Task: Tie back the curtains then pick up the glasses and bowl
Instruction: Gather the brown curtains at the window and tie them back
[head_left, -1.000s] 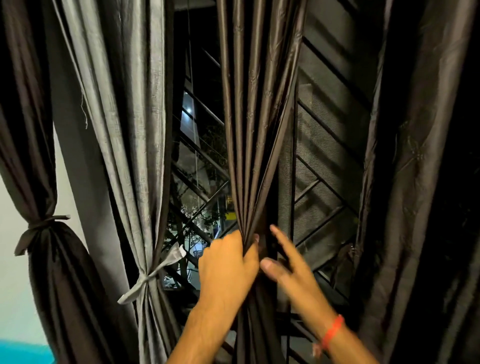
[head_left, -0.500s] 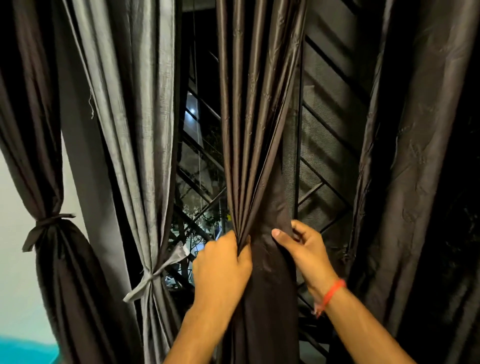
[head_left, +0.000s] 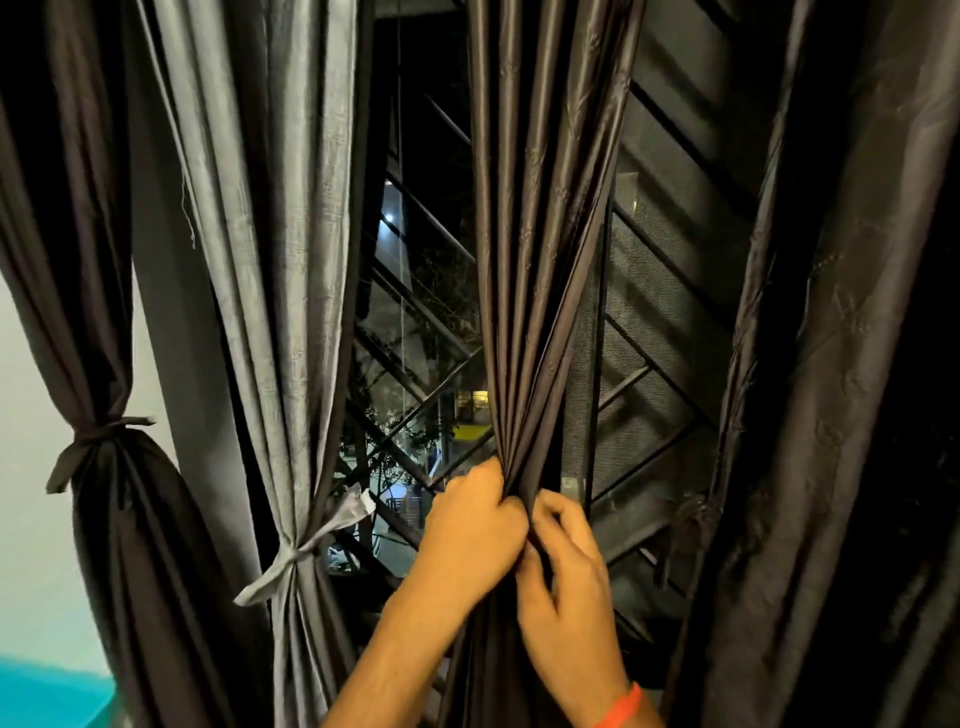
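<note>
right hand: right hand (head_left: 563, 587), lower centre-right of frame, fingers curled round the gathered folds of the dark curtain, orange wristband (head_left: 621, 707) at the wrist near the bottom edge
left hand: left hand (head_left: 475, 535), lower centre, just left of the right hand and touching it, clenched on the same bunch of fabric
dark curtain: dark curtain (head_left: 535, 249), centre of frame, hangs from the top edge, pleats pulled in tight where both hands grip it; no tie visible on it
grey curtain: grey curtain (head_left: 270, 260), left of centre, already cinched by a grey tie (head_left: 306, 551) knotted at lower left-centre
far-left curtain: far-left curtain (head_left: 78, 260), dark, left edge, cinched by a dark tie (head_left: 98, 441) at mid-left
right curtain: right curtain (head_left: 841, 389), dark, fills the right side, hangs loose
window grille: window grille (head_left: 649, 395), behind the curtains, centre to right, diagonal dark bars with mesh
outside: night, a few lit spots and foliage (head_left: 395, 447) through the gap between grey and dark curtains
wall: pale wall (head_left: 31, 519) at lower left, teal patch in the bottom-left corner
glasses, bowl: not in view
</note>
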